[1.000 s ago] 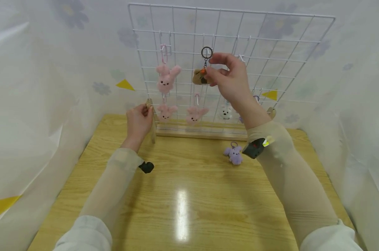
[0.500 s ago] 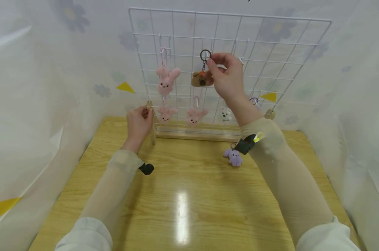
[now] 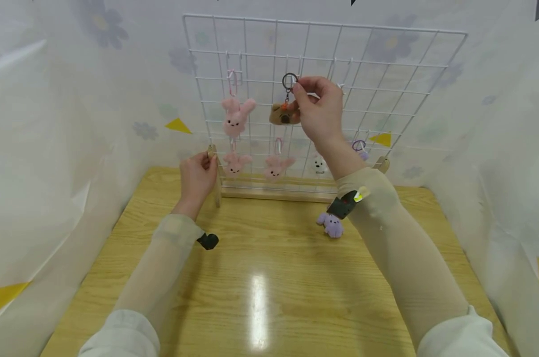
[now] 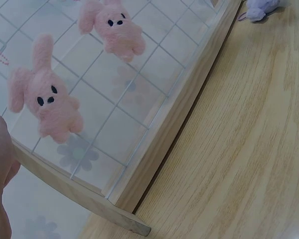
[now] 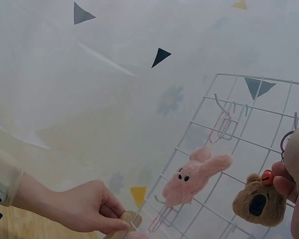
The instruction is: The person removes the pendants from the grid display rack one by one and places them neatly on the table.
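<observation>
My right hand (image 3: 322, 109) pinches the dark key ring (image 3: 283, 80) of a brown animal plush keychain (image 3: 276, 115), in front of the white wire grid rack (image 3: 467, 33). The ring overlaps a white hook in the head view. In the right wrist view, the brown plush (image 5: 266, 211) hangs below my fingers, with a red bell (image 5: 267, 176) at its top. Down at the left, my left hand (image 3: 198, 177) grips the upper end of the rack's wooden side support (image 3: 218, 193). Pink rabbit plushes (image 3: 237, 119) hang to the left of and below the brown one.
A purple plush keychain (image 3: 333, 227) lies on the wooden table (image 3: 233, 277), partly overlapped by my right wrist camera. A white plush (image 3: 320, 163) and another purple plush (image 3: 363, 153) hang low on the right of the rack. White sheeting surrounds the table.
The fingers of my right hand have shifted from the brown plush up to its key ring. The hand and keychain have moved slightly left. My left hand stays on the wooden support.
</observation>
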{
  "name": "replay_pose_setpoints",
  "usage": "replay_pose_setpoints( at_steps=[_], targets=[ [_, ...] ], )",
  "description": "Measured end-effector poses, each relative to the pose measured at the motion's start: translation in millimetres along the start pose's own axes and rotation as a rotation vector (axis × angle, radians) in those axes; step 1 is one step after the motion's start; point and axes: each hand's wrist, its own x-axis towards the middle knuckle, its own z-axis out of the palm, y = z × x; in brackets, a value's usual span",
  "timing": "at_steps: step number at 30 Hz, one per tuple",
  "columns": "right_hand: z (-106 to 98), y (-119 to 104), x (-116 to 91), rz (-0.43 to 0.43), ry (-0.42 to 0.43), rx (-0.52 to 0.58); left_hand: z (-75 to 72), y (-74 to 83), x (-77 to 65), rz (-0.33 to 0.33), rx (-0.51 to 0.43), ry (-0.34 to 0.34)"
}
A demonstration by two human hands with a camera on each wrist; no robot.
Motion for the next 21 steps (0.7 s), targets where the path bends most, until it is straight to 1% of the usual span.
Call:
replay_pose_setpoints(
  at_steps=[7,15,21],
  targets=[
    [-0.8,0.5,-1.4,-0.026,0.005,-0.018,0.2,0.6,-0.6,-0.003,0.005,0.002],
    [-0.2,-0.9,-5.1,-0.041,0.013,-0.003,0.8,0.2,-0.8,-0.018,0.003,0.000],
    [-1.0,-4.5,-9.9,-0.043,0.007,0.007,-0.2,2.8,-1.1,-0.020,-0.005,0.002]
  ],
)
